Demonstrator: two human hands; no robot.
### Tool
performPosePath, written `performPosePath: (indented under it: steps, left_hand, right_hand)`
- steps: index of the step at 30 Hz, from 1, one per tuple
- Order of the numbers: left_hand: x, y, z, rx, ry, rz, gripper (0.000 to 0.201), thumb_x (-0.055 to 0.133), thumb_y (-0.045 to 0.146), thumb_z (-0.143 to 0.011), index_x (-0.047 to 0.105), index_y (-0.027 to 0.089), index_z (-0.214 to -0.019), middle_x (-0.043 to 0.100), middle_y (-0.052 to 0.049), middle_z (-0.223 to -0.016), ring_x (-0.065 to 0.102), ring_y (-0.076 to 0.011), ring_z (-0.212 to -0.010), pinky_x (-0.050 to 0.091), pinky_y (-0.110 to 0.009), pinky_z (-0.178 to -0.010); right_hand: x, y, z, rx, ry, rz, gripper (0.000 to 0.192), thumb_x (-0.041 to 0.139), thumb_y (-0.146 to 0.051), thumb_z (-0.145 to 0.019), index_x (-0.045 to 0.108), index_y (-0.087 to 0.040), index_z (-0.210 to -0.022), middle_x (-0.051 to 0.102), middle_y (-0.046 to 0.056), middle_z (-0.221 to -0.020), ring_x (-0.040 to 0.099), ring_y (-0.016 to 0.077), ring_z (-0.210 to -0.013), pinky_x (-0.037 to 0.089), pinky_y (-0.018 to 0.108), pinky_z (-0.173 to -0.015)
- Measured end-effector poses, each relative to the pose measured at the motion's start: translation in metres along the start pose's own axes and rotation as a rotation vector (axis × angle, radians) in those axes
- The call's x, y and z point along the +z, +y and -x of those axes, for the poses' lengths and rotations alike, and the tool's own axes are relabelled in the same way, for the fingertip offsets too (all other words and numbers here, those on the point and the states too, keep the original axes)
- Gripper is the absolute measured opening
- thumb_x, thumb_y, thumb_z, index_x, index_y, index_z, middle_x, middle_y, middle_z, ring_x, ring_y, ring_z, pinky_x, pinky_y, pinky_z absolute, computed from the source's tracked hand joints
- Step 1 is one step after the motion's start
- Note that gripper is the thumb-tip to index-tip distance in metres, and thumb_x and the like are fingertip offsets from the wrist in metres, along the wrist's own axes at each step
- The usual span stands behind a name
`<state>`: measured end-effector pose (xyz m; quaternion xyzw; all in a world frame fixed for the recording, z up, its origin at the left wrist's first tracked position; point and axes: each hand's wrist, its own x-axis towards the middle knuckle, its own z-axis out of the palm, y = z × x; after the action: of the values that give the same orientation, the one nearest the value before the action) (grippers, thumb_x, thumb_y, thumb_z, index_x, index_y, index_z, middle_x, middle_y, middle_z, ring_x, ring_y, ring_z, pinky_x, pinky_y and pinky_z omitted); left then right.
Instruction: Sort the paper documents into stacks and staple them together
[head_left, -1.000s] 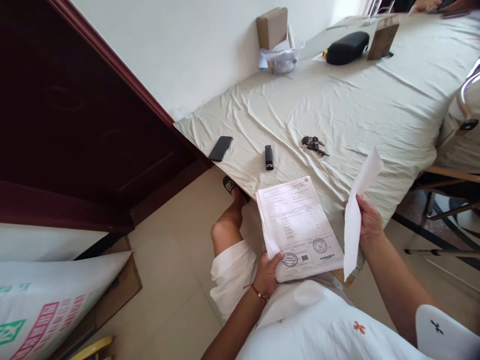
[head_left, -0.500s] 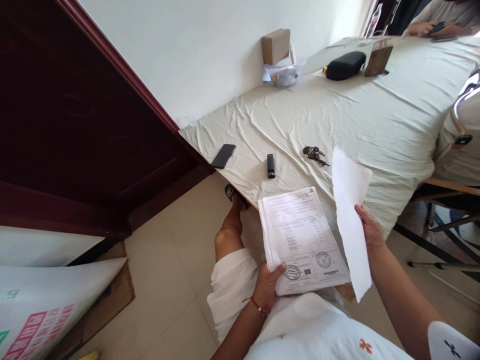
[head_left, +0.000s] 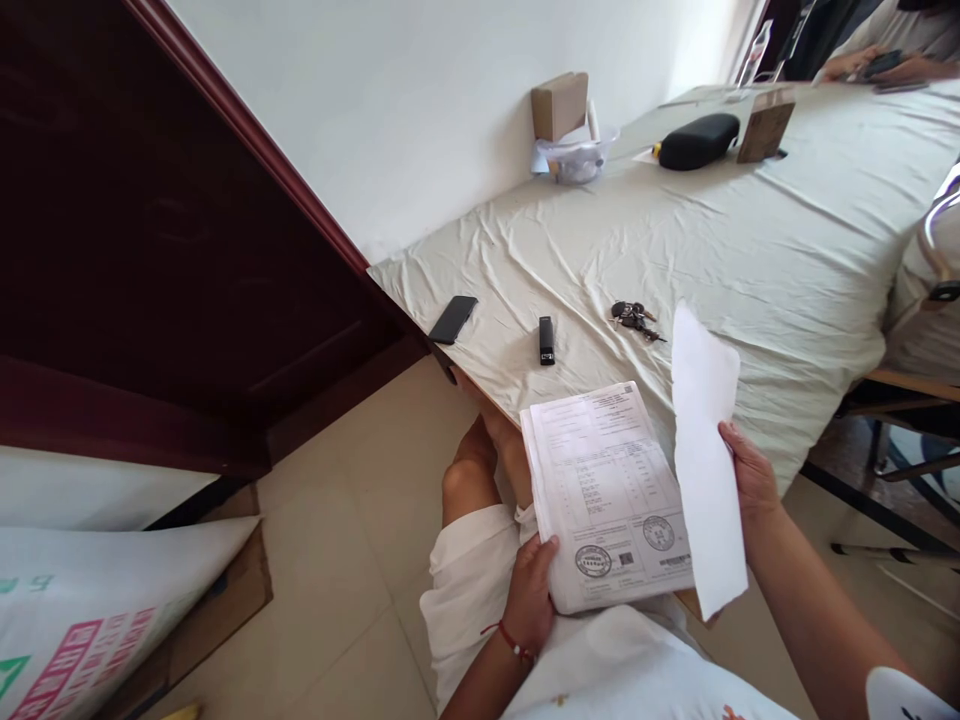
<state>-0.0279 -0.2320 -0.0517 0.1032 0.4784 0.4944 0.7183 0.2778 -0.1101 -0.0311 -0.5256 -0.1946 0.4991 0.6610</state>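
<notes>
Paper stack (head_left: 604, 495), printed and stamped, lies at the near bench (head_left: 750, 250) edge, gripped by the left hand (head_left: 531, 592); the right hand (head_left: 750, 482) pinches a blank sheet (head_left: 705, 460) upright beside it.

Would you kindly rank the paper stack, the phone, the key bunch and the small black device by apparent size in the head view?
1. Paper stack, by far the largest, though nearest the camera.
2. Phone.
3. Key bunch and small black device look about alike; I would not rank them.
</notes>
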Motion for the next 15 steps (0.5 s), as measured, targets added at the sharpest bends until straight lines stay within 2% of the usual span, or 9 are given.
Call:
performPosePath:
  steps: [3, 9, 12, 15]
  left_hand:
    - [0.004, 0.002, 0.002, 0.003, -0.037, -0.020, 0.042, 0.084, 0.037, -0.078, 0.077, 0.011, -0.111, 0.078, -0.017, -0.115, 0.066, -0.0353, -0.125, 0.049, -0.048, -0.110]
    - [0.005, 0.005, 0.004, -0.001, -0.047, -0.036, 0.043, 0.085, 0.039, -0.076, 0.078, 0.016, -0.111, 0.078, -0.016, -0.116, 0.067, -0.0348, -0.123, 0.050, -0.047, -0.110]
    - [0.005, 0.008, 0.003, -0.009, -0.018, -0.062, 0.044, 0.086, 0.042, -0.075, 0.078, 0.015, -0.109, 0.078, -0.016, -0.114, 0.069, -0.0345, -0.118, 0.053, -0.046, -0.106]
    - [0.005, 0.008, 0.002, 0.011, 0.010, -0.080, 0.050, 0.086, 0.045, -0.076, 0.077, 0.011, -0.110, 0.079, -0.017, -0.110, 0.071, -0.0334, -0.112, 0.054, -0.044, -0.103]
  right_hand:
    - [0.003, 0.000, 0.000, 0.137, 0.042, -0.044, 0.027, 0.085, -0.033, -0.066, 0.071, -0.026, -0.088, 0.075, 0.002, -0.077, 0.069, 0.0214, -0.053, 0.061, 0.035, -0.044]
    - [0.012, 0.002, 0.010, 0.088, 0.003, 0.067, 0.037, 0.086, -0.039, -0.067, 0.068, -0.026, -0.097, 0.070, -0.003, -0.074, 0.060, 0.0150, -0.051, 0.054, 0.029, -0.045]
    - [0.017, 0.003, 0.015, 0.015, -0.098, 0.330, 0.034, 0.080, -0.049, -0.073, 0.065, -0.024, -0.091, 0.065, -0.003, -0.072, 0.056, 0.0146, -0.056, 0.046, 0.027, -0.048]
    - [0.021, 0.002, 0.015, -0.162, -0.145, 0.757, 0.033, 0.068, -0.053, -0.082, 0.057, -0.023, -0.076, 0.055, -0.003, -0.065, 0.047, 0.0137, -0.058, 0.037, 0.027, -0.052]
